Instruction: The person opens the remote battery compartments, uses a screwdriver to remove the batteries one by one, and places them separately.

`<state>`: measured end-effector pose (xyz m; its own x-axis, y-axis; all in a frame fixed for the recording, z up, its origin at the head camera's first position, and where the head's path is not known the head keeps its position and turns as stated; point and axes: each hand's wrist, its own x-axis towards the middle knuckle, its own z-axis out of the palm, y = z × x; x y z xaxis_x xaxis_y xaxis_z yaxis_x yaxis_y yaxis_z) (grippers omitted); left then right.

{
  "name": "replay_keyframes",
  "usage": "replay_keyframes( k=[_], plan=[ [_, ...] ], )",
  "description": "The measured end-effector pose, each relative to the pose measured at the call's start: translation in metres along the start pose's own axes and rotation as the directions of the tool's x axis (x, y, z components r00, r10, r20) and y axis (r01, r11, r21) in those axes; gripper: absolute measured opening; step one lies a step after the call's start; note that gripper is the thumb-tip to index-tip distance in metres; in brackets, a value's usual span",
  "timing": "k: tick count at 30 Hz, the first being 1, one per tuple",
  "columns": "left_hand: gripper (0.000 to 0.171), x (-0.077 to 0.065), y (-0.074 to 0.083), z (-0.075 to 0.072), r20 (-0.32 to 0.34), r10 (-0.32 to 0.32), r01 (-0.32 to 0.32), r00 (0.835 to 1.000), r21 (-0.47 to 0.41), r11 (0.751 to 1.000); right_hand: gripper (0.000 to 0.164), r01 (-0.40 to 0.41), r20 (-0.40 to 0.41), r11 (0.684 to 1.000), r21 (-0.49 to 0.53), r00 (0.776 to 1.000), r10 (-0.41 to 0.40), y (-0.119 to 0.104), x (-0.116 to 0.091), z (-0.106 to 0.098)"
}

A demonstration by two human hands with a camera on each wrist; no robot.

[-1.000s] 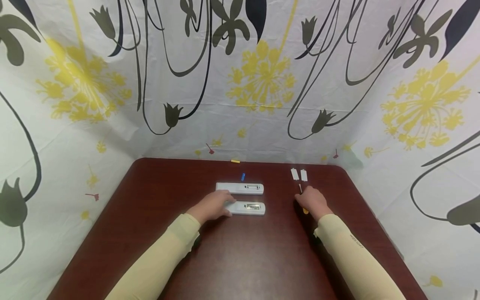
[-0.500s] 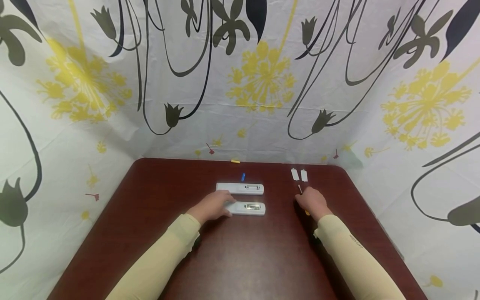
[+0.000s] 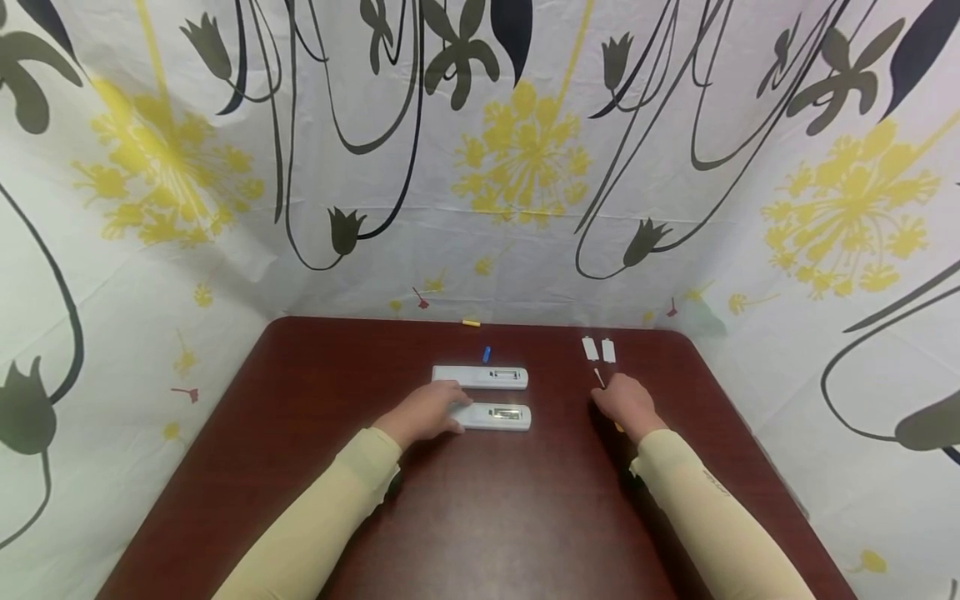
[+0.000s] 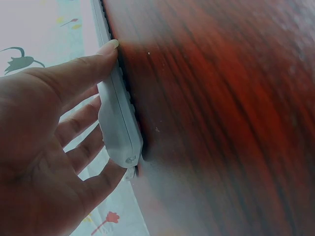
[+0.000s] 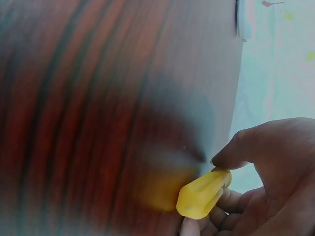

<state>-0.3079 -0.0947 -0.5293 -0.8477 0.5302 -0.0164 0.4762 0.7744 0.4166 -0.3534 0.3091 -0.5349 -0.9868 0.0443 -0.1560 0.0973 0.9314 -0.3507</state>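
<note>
In the head view my left hand [image 3: 426, 410] holds the left end of the nearer white remote control [image 3: 480, 416], which lies on the dark red table. The left wrist view shows the thumb along one edge of that remote [image 4: 118, 118] and fingers at the other. A battery compartment with a shiny inside faces up near its right end. Farther right, my right hand [image 3: 628, 403] grips a screwdriver by its yellow handle [image 5: 203, 196]; the thin metal shaft [image 3: 599, 378] points away from me. Part of the handle is hidden by the hand.
Just behind the held remote lies a second white remote control [image 3: 465, 376], its compartment uncovered. Two small white covers [image 3: 590, 348] lie beyond the right hand. A blue battery-like cylinder [image 3: 487, 354] and a yellow one [image 3: 471, 322] sit toward the table's back edge, against patterned cloth [image 3: 390, 283].
The screwdriver has turned slightly in my right hand: its tip points a little more to the left and less of the yellow handle shows. My left hand and both remotes stay put.
</note>
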Motion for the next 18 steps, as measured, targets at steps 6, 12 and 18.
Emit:
replay_keyframes(
  k=[6, 12, 18],
  plan=[
    [0.044, -0.0007, 0.0010, -0.0009, -0.001, 0.000, 0.000, 1.000, 0.000, 1.000, 0.036, 0.025, -0.046, 0.999, 0.026, 0.999, -0.024, 0.0002, 0.0001, -0.0001],
    [0.043, -0.0014, 0.0016, -0.0022, -0.005, 0.007, -0.007, 1.000, -0.009, 1.000, 0.031, 0.039, -0.068, 0.999, 0.036, 0.997, -0.036, -0.0035, -0.0012, 0.0003],
    [0.043, -0.0006, 0.0011, -0.0018, -0.002, 0.004, -0.004, 1.000, -0.010, 1.000, 0.029, 0.034, -0.094, 0.997, 0.069, 0.995, -0.027, -0.0067, -0.0022, 0.0017]
  ],
)
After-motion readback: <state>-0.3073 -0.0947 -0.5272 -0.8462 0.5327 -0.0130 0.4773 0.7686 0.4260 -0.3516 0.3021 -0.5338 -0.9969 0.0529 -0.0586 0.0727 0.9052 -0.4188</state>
